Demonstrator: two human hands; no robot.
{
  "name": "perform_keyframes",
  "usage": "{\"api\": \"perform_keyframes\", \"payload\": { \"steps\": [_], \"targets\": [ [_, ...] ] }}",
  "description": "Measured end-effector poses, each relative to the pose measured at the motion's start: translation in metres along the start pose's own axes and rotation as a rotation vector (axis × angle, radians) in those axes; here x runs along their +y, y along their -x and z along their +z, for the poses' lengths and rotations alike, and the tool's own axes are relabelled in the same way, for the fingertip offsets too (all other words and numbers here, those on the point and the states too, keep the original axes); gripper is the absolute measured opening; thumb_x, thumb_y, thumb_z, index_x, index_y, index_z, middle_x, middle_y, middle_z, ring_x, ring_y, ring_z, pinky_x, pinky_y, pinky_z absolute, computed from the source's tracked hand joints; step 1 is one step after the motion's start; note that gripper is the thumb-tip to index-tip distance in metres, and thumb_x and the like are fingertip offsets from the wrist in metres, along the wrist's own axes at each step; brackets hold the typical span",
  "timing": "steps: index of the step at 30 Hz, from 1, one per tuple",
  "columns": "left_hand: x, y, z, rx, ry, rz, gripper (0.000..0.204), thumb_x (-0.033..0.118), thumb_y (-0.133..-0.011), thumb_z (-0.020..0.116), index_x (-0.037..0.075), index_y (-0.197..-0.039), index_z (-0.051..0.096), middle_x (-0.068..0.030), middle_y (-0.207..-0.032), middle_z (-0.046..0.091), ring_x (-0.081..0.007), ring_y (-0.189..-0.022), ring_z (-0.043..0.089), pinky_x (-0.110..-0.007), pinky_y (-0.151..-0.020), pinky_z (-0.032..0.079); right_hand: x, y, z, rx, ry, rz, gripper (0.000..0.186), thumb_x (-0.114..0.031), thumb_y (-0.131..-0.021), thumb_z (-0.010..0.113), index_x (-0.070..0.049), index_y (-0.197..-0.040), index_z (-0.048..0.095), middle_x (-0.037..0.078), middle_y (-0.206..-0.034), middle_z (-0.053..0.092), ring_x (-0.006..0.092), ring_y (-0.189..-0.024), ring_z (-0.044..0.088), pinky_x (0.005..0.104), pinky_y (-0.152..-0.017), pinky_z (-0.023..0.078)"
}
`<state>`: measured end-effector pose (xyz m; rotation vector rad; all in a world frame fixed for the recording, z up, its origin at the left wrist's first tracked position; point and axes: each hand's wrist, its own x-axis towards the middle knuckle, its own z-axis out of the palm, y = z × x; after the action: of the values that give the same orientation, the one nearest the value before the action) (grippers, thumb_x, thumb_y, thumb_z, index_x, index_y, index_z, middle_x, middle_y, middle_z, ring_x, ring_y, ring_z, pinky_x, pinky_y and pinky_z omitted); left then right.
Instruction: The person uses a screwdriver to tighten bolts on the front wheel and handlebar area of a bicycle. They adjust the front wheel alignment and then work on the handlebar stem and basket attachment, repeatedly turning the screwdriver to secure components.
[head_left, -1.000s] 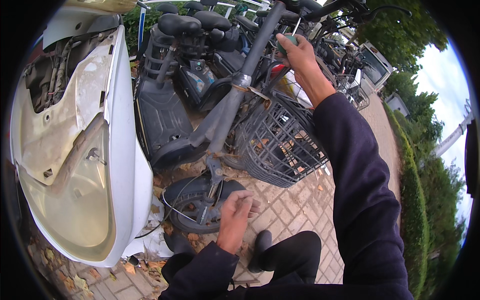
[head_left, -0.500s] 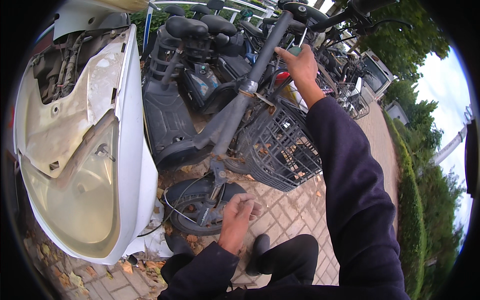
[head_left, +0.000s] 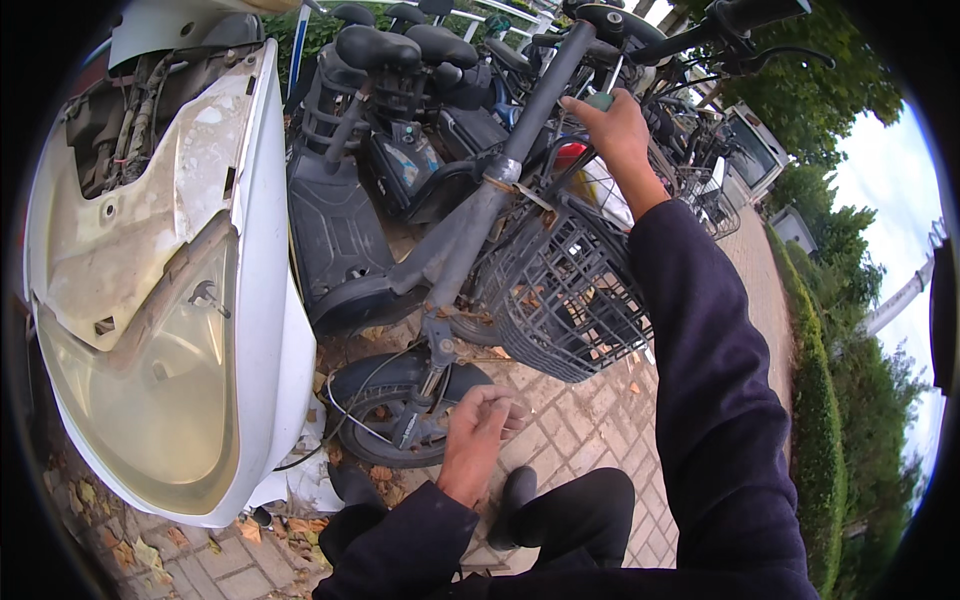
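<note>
In my raised right hand (head_left: 622, 128) is a green-handled screwdriver (head_left: 600, 101), its thin metal shaft pointing up at the underside of the scooter's handlebar head (head_left: 606, 24). The shaft's tip is too small to make out. Below the hand, a black wire basket (head_left: 575, 290) hangs on the front of the grey electric scooter's steering column (head_left: 545, 95). Low in the middle, my left hand (head_left: 480, 435) hovers with curled fingers near the scooter's front wheel (head_left: 385, 425); whatever lies in those fingers is hidden.
At the left stands a white vehicle front (head_left: 285, 400) with a yellowed headlamp (head_left: 150, 390) and exposed wiring. Several parked scooters with black seats (head_left: 375, 48) crowd behind. A hedge (head_left: 815, 420) runs along the right of the brick paving (head_left: 580, 430), strewn with dry leaves.
The view has shifted slightly. My right hand stays on the screwdriver beneath the handlebar head, and my left hand keeps its curled pose.
</note>
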<state>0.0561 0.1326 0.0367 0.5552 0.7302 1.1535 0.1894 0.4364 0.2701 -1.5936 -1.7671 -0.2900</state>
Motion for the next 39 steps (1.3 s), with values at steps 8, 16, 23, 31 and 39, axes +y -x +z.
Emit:
{"api": "perform_keyframes", "payload": {
  "steps": [8, 16, 23, 31, 39],
  "targets": [
    [0.003, 0.000, -0.003, 0.011, -0.047, -0.006, 0.020, 0.015, -0.104, 0.050, 0.002, -0.117, 0.058, -0.0089, -0.101, 0.069, -0.0144, -0.089, 0.065, -0.028, -0.078, 0.048, 0.001, 0.004, 0.007, 0.044, -0.127, 0.014, 0.060, -0.045, -0.079, 0.082, 0.003, -0.103, 0.055, 0.019, -0.091, 0.068, 0.0353, -0.085, 0.067, 0.0443, -0.078, 0.051],
    [-0.001, 0.000, -0.005, 0.005, -0.035, 0.014, 0.020, 0.015, -0.103, 0.051, 0.003, -0.116, 0.059, -0.0086, -0.100, 0.069, -0.0141, -0.088, 0.064, -0.028, -0.079, 0.049, 0.015, -0.012, 0.002, -0.324, -0.640, 0.120, 0.047, -0.025, -0.086, 0.077, 0.005, -0.112, 0.052, 0.009, -0.084, 0.059, 0.0177, -0.070, 0.057, 0.0323, -0.063, 0.047],
    [0.000, -0.001, -0.008, 0.008, -0.024, 0.029, 0.019, 0.015, -0.103, 0.052, 0.003, -0.116, 0.059, -0.0079, -0.100, 0.069, -0.0137, -0.088, 0.064, -0.027, -0.078, 0.049, 0.012, -0.001, 0.010, 0.021, -0.120, -0.016, 0.055, -0.044, -0.081, 0.079, 0.001, -0.103, 0.059, 0.019, -0.096, 0.069, 0.0339, -0.086, 0.068, 0.0442, -0.079, 0.051],
    [-0.002, -0.001, -0.003, 0.000, -0.003, 0.001, 0.020, 0.014, -0.103, 0.052, 0.002, -0.117, 0.058, -0.0079, -0.100, 0.068, -0.0134, -0.088, 0.064, -0.027, -0.078, 0.049, 0.008, 0.004, -0.006, 0.042, -0.005, -0.114, 0.057, -0.053, -0.081, 0.076, 0.000, -0.094, 0.060, 0.020, -0.089, 0.071, 0.0396, -0.089, 0.069, 0.0464, -0.081, 0.051],
    [-0.002, -0.001, -0.003, 0.008, -0.008, -0.010, 0.020, 0.012, -0.103, 0.051, 0.002, -0.118, 0.058, -0.0076, -0.099, 0.068, -0.0133, -0.088, 0.064, -0.027, -0.078, 0.048, 0.008, -0.002, 0.003, -0.062, -0.279, 0.045, 0.043, -0.028, -0.080, 0.085, 0.000, -0.097, 0.056, 0.007, -0.077, 0.064, 0.0159, -0.059, 0.063, 0.0307, -0.050, 0.050]
  ]
}}
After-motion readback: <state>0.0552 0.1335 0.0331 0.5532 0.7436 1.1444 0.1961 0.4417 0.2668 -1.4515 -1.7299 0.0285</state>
